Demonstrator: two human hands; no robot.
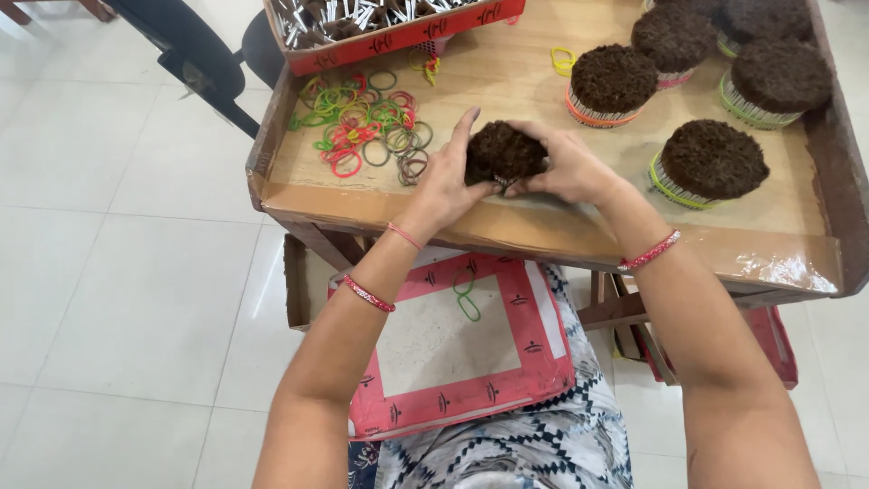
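Left hand (445,181) and right hand (563,167) closed from both sides around one round bundle of thin sticks with dark brown tips (503,154), fingers curled tight on its edge, index finger of left hand raised straight. Bundle held just above the near part of the brown cardboard-lined work tray (543,226), about at its middle. Loose pile of coloured rubber bands, green, red and brown (367,122), left of the hands on the tray. Finished round bundles with coloured bands around them (711,161) to the right and behind. Red flat cardboard box lid (453,344) resting on the lap below, one green rubber band (466,299) inside it.
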